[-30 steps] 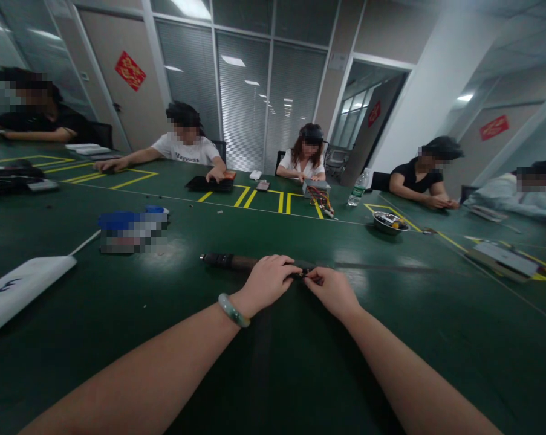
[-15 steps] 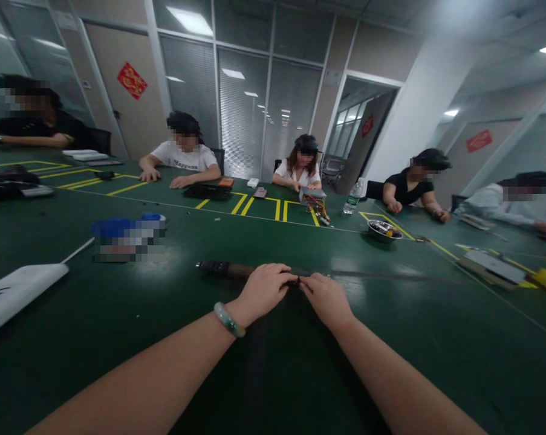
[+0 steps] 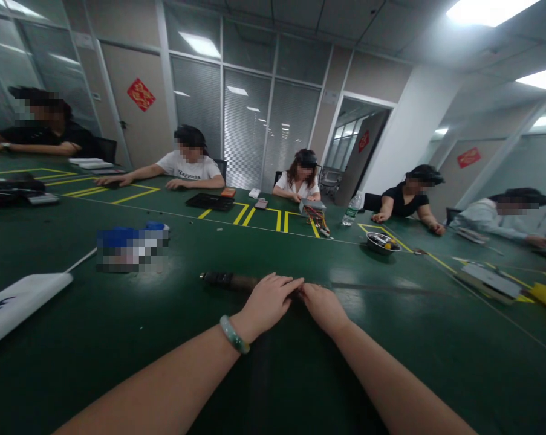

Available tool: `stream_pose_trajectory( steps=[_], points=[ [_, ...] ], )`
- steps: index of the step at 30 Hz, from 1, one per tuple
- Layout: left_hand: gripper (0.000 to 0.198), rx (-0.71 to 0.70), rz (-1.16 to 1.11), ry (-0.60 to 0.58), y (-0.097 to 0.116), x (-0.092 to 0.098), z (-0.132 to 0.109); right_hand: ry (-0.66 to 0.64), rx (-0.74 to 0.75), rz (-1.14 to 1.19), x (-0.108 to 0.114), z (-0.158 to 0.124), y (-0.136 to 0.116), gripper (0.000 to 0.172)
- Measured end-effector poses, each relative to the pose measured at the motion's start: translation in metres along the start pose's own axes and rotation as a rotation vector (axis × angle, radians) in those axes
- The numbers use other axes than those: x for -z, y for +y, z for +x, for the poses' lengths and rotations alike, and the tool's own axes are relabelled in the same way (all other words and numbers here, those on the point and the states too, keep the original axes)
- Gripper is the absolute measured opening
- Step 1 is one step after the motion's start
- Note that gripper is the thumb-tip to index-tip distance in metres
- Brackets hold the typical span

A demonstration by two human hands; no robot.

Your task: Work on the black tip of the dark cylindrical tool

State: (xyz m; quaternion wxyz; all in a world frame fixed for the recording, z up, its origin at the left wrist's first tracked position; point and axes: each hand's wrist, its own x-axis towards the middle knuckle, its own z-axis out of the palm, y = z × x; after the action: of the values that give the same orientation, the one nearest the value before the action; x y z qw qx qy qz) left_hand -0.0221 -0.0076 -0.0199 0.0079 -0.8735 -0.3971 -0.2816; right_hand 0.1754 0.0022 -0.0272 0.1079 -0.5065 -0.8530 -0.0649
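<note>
A dark cylindrical tool (image 3: 243, 283), which looks like an electric screwdriver, lies sideways on the green table with its black collar and tip to the left. My left hand (image 3: 273, 302), a jade-coloured bangle on its wrist, is closed over the tool's right part, index finger stretched to the right. Against its fingertips sits my right hand (image 3: 322, 305), fingers curled in at the tool's right end. Both hands hide that end, so any small piece between the fingertips cannot be made out.
A white power strip (image 3: 23, 308) marked 3 lies left, near a blurred blue-and-white item (image 3: 132, 244). Beyond are a metal bowl (image 3: 383, 243) of small parts, a water bottle (image 3: 352, 209), a grey box with coloured wires (image 3: 315, 211) and a black tray (image 3: 209, 202). Several people sit around the table.
My left fingers have shifted over the small gap at my right fingertips. The tool stays in place. A co-worker in a white shirt has stretched an arm sideways to the left. My view has tilted slightly.
</note>
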Motion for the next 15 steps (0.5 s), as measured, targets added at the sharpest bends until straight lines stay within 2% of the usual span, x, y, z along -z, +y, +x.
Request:
stream_pose_trajectory(
  steps=[5,9,12,15],
  points=[
    [0.062,-0.102,-0.004,0.031,0.007,0.013,-0.001,-0.038,-0.029,-0.054,0.004,0.001,0.003,0.018],
    [0.056,-0.156,-0.055,-0.008,0.005,0.021,-0.005,-0.056,-0.152,-0.088,0.008,-0.008,0.024,0.018],
    [0.052,-0.179,-0.113,-0.061,0.003,0.023,-0.007,-0.07,-0.308,-0.091,0.016,-0.037,0.063,0.021],
    [0.049,-0.202,-0.167,-0.143,0.001,0.022,-0.008,-0.082,-0.49,-0.092,0.028,-0.1,0.125,0.029]
  ],
)
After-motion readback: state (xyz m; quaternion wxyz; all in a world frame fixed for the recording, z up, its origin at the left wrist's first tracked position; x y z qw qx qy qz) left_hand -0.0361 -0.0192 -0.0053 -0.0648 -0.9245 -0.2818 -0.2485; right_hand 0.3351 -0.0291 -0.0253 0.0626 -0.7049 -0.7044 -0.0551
